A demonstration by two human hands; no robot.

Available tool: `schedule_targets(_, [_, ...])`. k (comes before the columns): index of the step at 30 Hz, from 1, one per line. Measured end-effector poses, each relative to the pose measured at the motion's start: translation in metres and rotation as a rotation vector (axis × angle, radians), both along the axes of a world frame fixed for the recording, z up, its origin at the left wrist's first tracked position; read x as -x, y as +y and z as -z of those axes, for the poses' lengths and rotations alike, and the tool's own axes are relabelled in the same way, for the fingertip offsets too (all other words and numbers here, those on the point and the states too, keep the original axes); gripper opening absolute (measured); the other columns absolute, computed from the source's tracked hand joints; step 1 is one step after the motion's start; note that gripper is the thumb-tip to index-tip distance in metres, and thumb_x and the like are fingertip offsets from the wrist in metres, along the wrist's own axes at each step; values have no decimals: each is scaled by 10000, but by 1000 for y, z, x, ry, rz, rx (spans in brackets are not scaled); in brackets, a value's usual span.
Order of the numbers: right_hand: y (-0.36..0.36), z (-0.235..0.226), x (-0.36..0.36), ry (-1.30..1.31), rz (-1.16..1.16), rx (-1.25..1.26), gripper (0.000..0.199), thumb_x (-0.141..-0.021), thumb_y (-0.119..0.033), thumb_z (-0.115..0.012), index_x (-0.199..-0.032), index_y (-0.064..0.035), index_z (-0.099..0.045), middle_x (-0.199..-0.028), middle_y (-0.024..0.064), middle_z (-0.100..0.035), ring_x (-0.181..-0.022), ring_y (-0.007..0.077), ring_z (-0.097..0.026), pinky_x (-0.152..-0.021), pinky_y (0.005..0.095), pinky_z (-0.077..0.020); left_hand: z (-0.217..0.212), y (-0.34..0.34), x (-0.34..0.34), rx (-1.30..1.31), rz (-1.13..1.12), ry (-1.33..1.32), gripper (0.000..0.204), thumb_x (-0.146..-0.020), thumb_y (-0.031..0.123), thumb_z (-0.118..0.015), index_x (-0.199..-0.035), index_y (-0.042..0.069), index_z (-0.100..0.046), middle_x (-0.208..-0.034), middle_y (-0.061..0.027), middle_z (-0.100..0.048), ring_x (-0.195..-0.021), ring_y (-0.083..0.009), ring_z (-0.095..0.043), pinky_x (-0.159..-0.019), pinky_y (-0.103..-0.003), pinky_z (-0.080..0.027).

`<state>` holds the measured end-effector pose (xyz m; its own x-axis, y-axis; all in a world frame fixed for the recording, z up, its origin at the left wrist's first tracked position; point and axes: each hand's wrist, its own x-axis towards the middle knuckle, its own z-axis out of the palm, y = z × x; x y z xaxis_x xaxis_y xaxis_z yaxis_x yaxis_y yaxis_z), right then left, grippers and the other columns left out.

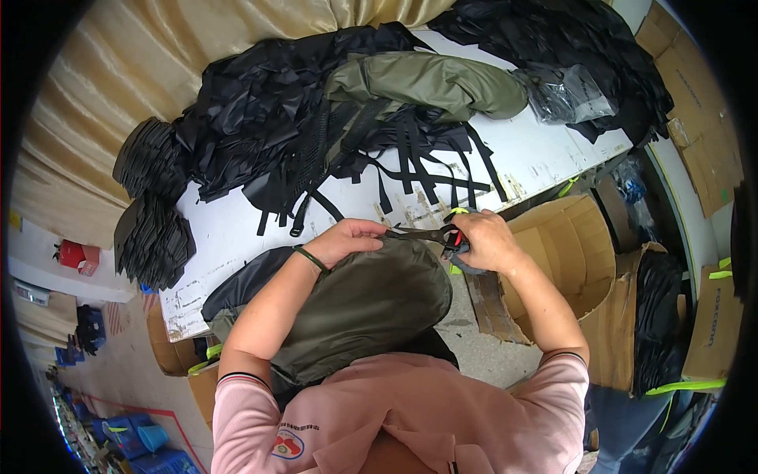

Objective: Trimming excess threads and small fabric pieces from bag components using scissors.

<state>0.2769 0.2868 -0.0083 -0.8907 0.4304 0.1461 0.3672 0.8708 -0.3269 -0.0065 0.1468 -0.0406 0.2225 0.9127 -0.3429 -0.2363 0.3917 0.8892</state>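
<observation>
Across my lap and against the table edge lies an olive-green fabric bag (355, 308), puffed out. Its far edge is pinched between the thumb and fingers of my left hand (355, 238), which wears a dark green bangle. My right hand (485, 243) is closed around the handles of a pair of scissors (426, 235) with black and red grips. The blades point left, toward the fabric edge at my left fingertips; whether they touch it is too small to tell. A second olive-green bag (426, 79) with black straps (304, 174) lies on the table beyond my hands.
A white table (545, 158) bears heaps of black fabric pieces (260, 95), stacked black panels (154, 241) and a clear plastic bag (568, 93). An open cardboard box (564, 245) stands by my right arm. Gold curtains (87, 118) hang behind; blue bins (142, 438) sit at lower left.
</observation>
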Motion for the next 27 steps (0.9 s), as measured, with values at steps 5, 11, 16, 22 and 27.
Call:
schedule_targets(5, [3, -14, 7, -110, -55, 45, 395, -621, -270, -779, -868, -40, -574, -806, 149, -654, -808, 352, -629, -739, 421, -482, 1, -1, 0, -4, 10, 11, 379, -851, 44, -660, -1207, -52, -572, -1056, -63, -644, -932, -94, -596, -852, -225, -471])
schedule_targets(11, [12, -28, 10, -160, -124, 98, 346, -671, -323, -756, -806, -63, -571, -700, 135, -623, -722, 358, -620, -634, 433, -477, -1, 0, 3, -10, 59, 30, 387, -846, 50, -674, -1200, -65, -571, -1078, -86, -650, -941, -110, -609, -864, -243, -479])
schedule_targets(16, [15, -34, 11, -254, -120, 87, 302, -701, -307, -734, -811, -66, -587, -697, 158, -623, -717, 365, -614, -623, 436, -466, -8, -3, -1, 26, 21, 61, 380, -846, 48, -672, -1194, -68, -574, -1081, -90, -651, -946, -115, -609, -871, -244, -477])
schedule_targets(22, [10, -36, 11, -241, -127, 124, 362, -676, -347, -754, -803, -56, -581, -680, 165, -614, -704, 378, -608, -620, 443, -459, -3, -2, 0, -23, 61, 31, 375, -842, 33, -668, -1196, -53, -581, -1083, -81, -650, -951, -110, -607, -863, -239, -479])
schedule_targets(27, [7, -35, 11, -174, -138, 152, 398, -678, -382, -765, -786, -52, -570, -675, 148, -623, -693, 381, -612, -618, 444, -460, -1, -3, 1, -14, 63, 13, 379, -840, 25, -665, -1202, -48, -578, -1086, -74, -648, -954, -108, -607, -861, -238, -480])
